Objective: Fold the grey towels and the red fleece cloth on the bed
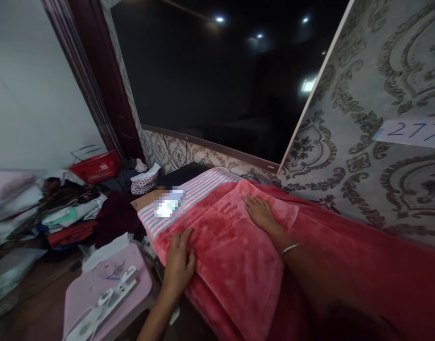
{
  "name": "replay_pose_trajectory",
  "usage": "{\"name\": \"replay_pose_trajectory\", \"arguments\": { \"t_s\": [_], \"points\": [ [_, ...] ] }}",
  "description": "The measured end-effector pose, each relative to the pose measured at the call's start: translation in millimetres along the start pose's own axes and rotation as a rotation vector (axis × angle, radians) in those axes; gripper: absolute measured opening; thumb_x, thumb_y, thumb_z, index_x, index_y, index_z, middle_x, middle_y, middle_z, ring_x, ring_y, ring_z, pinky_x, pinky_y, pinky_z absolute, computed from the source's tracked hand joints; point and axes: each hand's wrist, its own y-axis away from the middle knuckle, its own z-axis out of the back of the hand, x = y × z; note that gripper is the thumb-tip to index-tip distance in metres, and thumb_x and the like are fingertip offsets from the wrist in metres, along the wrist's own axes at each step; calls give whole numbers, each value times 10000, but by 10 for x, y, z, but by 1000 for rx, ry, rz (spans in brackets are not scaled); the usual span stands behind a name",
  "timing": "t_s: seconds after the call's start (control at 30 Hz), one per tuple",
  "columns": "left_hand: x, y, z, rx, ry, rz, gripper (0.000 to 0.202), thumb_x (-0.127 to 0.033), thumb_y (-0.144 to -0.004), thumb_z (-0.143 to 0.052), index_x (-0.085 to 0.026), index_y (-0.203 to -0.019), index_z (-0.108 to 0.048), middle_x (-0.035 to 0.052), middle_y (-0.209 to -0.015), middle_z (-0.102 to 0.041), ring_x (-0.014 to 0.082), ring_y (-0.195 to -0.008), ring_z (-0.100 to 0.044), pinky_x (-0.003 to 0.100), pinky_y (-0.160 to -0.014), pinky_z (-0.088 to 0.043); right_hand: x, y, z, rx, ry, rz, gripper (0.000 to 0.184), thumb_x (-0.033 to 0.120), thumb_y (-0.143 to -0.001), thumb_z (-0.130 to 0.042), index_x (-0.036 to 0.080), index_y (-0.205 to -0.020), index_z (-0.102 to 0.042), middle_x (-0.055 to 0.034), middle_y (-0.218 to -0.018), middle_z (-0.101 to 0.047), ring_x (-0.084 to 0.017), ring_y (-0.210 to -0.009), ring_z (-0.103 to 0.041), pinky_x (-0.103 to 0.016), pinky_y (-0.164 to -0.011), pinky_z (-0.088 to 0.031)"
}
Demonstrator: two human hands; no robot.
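Observation:
A folded piece of pink-red plush cloth (235, 237) lies spread over a long surface, on top of more of the same red fabric. My right hand (259, 211) rests flat on its upper part, fingers stretched out, with a bangle on the wrist. At the near left edge of the cloth is my left hand (179, 260), its fingers extended and the thumb apart, touching the fabric. Beyond the plush edge runs a grey, white and pink striped cloth (199, 187). A bright blurred-out patch (169, 203) covers something lying on the stripes.
To the left stands a pink stool (142, 279) bearing a white power strip (111, 303) with cables. Piled clothes (75, 215) and a red basket (96, 166) lie behind it. A large black television screen (221, 80) borders the surface at the back.

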Motion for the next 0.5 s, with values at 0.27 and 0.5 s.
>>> {"name": "replay_pose_trajectory", "arguments": {
  "t_s": [0.27,0.5],
  "points": [
    [-714,39,86,-10,-232,-408,589,-252,-916,-501,-208,-1495,-400,136,-1595,-331,314,-1470,-296,548,-1140,-351,-377,194,242,-49,24,-334,593,528,-1011,-298,286,-1550,-343,-88,-1615,-304,-369,-1476,-231,-638,-1138,-222],
    [-995,605,-560,236,-265,-697,783,-304,-729,-684,-368,-1476,-454,9,-1615,-330,431,-1497,-129,662,-1158,-166,-623,402,122,39,-131,-400,596,557,-1012,-277,323,-1559,-308,-39,-1635,-264,-313,-1484,-235,-588,-1161,-227]
  ]
}}
